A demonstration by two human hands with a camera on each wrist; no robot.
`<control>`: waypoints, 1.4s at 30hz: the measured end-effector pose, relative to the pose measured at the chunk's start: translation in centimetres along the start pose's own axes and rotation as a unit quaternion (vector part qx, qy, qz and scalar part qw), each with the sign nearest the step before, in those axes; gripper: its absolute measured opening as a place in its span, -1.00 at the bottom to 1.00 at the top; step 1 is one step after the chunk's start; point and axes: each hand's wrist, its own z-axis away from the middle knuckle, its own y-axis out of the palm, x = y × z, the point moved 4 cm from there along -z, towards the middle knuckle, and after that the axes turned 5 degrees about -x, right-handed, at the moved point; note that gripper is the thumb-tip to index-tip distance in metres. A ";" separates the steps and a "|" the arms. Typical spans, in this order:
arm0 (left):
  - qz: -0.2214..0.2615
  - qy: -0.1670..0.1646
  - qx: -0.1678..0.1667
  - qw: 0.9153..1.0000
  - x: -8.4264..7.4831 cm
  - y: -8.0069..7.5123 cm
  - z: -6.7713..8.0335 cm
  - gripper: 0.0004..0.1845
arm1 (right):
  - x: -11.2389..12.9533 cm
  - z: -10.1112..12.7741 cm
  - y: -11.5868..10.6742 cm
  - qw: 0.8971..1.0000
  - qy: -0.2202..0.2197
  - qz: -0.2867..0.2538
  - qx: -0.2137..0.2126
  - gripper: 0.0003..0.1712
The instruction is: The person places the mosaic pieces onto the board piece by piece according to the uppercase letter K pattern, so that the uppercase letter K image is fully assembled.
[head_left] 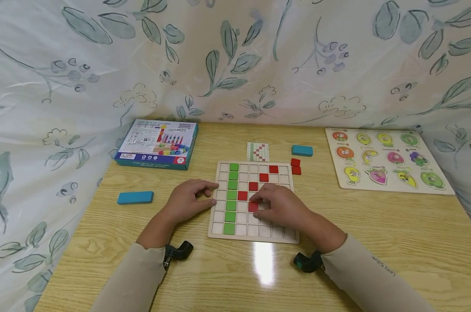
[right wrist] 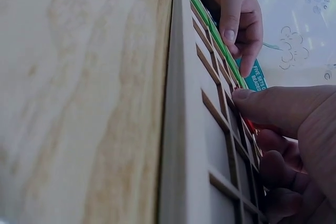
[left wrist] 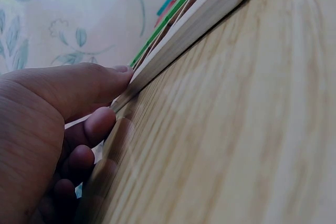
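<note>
A wooden grid board [head_left: 254, 236] lies at the table's middle, with a column of green tiles [head_left: 232, 195] and a diagonal of red tiles [head_left: 263, 177]. My left hand [head_left: 212, 195] holds the board's left edge, thumb on top and fingers curled at the side; the left wrist view shows the thumb [left wrist: 113, 77] against the board's rim [left wrist: 205, 9]. My right hand [head_left: 258, 203] rests on the board and pinches a red tile [head_left: 253, 206] in a cell. In the right wrist view a sliver of that red tile [right wrist: 251, 125] shows under my right hand [right wrist: 247, 114].
Two loose red tiles [head_left: 295, 166] and a blue block [head_left: 302, 150] lie behind the board, beside a pattern card [head_left: 257, 152]. Another blue block [head_left: 135, 197] and a toy box [head_left: 157, 144] are at left. A fruit peg puzzle [head_left: 387, 158] lies right. Floral cloth [head_left: 235, 56] hangs behind.
</note>
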 end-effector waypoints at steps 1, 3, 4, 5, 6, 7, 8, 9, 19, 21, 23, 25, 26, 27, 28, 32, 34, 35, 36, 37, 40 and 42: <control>0.001 -0.002 0.001 1.000 0.0 0.0 0.0 -0.57 | -0.1 0.0 -0.1 1.000 0.004 -0.003 -0.001 -0.65; -0.001 -0.003 0.002 1.000 0.0 0.1 0.0 -0.58 | -0.3 0.1 -0.2 1.000 0.013 -0.008 -0.004 -0.63; -0.002 -0.003 0.002 1.000 0.0 0.1 0.0 -0.58 | -0.5 0.2 -0.3 1.000 0.020 -0.011 -0.005 -0.63; -0.001 -0.005 0.002 1.000 0.1 0.1 0.0 -0.58 | -0.6 0.2 -0.4 1.000 0.028 -0.014 -0.007 -0.62; -0.001 -0.005 0.002 1.000 0.1 0.2 0.0 -0.58 | -0.8 0.2 -0.5 0.999 0.036 -0.018 -0.008 -0.62; -0.001 -0.006 0.002 1.000 0.1 0.2 0.0 -0.58 | -1.0 0.2 -0.6 0.999 0.042 -0.023 -0.009 -0.61; -0.001 -0.006 0.002 1.000 0.1 0.2 0.0 -0.58 | -1.2 0.2 -0.7 0.999 0.047 -0.025 -0.011 -0.61; -0.001 -0.006 0.001 1.000 0.1 0.2 0.0 -0.58 | -1.4 0.3 -0.9 0.998 0.053 -0.029 -0.012 -0.61; 0.003 -0.011 0.001 1.000 -0.1 0.0 0.2 -0.57 | -3.2 0.3 -2.8 0.992 0.087 -0.074 -0.054 -0.61; 0.003 -0.014 0.002 1.000 -0.1 -0.1 0.2 -0.57 | -3.6 0.3 -3.2 0.990 0.092 -0.082 -0.062 -0.62; 0.003 -0.017 0.003 1.000 -0.1 -0.1 0.2 -0.57 | -4.0 0.4 -3.6 0.989 0.097 -0.084 -0.069 -0.63; 0.001 -0.016 0.003 1.000 -0.1 0.0 0.2 -0.57 | -4.4 0.4 -3.9 0.988 0.103 -0.087 -0.072 -0.65; 0.001 -0.016 0.004 1.000 -0.1 0.0 0.2 -0.56 | -4.7 0.5 -4.0 0.988 0.107 -0.088 -0.074 -0.65; 0.001 -0.016 0.004 1.000 -0.1 0.0 0.2 -0.57 | -4.9 0.5 -4.1 0.987 0.111 -0.088 -0.076 -0.65; 0.001 -0.016 0.004 1.000 -0.1 0.0 0.2 -0.57 | -5.1 0.5 -4.3 0.986 0.115 -0.088 -0.078 -0.65; 0.001 -0.011 0.002 1.000 0.0 0.1 0.1 -0.57 | -6.2 0.6 -5.0 0.984 0.120 -0.085 -0.097 -0.65; 0.000 -0.009 0.001 1.000 0.0 0.1 0.0 -0.57 | -6.7 0.8 -5.5 0.983 0.123 -0.082 -0.109 -0.66; -0.001 -0.009 0.001 1.000 0.0 0.1 0.0 -0.56 | -6.9 0.8 -5.7 0.982 0.126 -0.082 -0.115 -0.66; -0.001 -0.009 0.001 1.000 0.1 0.2 0.0 -0.56 | -7.2 0.9 -5.9 0.981 0.132 -0.081 -0.119 -0.66; -0.001 -0.009 0.001 1.000 0.1 0.2 0.0 -0.57 | -7.5 0.9 -6.0 0.980 0.137 -0.079 -0.123 -0.66; 0.000 -0.010 0.000 1.000 0.1 0.2 0.0 -0.57 | -8.3 1.0 -6.5 0.977 0.156 -0.072 -0.129 -0.67; 0.001 -0.009 -0.001 1.000 0.1 0.2 0.1 -0.57 | -8.9 1.0 -6.7 0.975 0.171 -0.066 -0.129 -0.68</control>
